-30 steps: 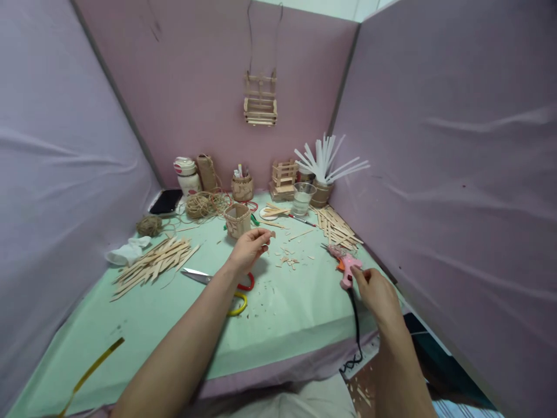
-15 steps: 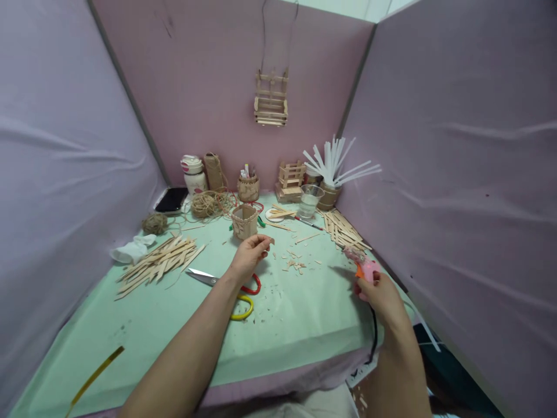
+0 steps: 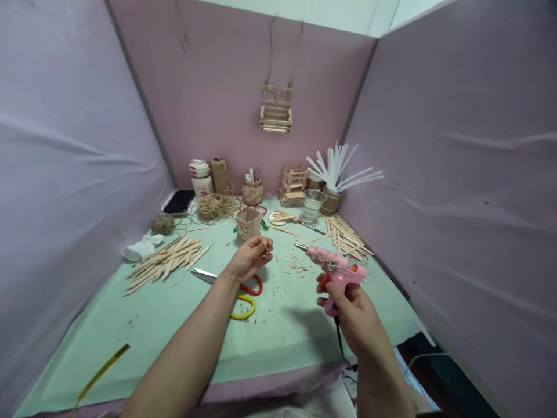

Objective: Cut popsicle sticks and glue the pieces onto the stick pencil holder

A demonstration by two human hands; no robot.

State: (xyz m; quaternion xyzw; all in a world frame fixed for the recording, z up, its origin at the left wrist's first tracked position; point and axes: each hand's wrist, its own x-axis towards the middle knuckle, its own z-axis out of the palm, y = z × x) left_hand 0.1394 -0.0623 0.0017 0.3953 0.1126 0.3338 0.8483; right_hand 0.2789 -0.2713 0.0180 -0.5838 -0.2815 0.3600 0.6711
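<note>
In my right hand point(image 3: 348, 302) is a pink hot glue gun point(image 3: 337, 270), held by its handle with the nozzle pointing left. A finger rests by its orange-red trigger. My left hand point(image 3: 252, 255) is closed in a pinch over the table, on a small piece of wood that the fingers mostly hide. Just behind that hand stands a small wooden cup point(image 3: 248, 225) with leaf-like shapes on its side. Scissors point(image 3: 246, 305) with one red and one yellow handle lie partly under my left forearm. Small wood chips point(image 3: 296, 268) are scattered between the hands.
Wooden sticks lie in a left pile point(image 3: 167, 261) and a right pile point(image 3: 346, 235). At the back stand a bottle point(image 3: 201, 180), twine point(image 3: 213, 206), a pen cup point(image 3: 252, 191), a clear cup point(image 3: 312, 204) and white glue sticks point(image 3: 333, 168). A stick swing point(image 3: 277, 113) hangs above.
My right hand has brought the glue gun leftward and turned it so the nozzle points at my left hand. The left hand's fingers have turned slightly, and the view has shifted a little.
</note>
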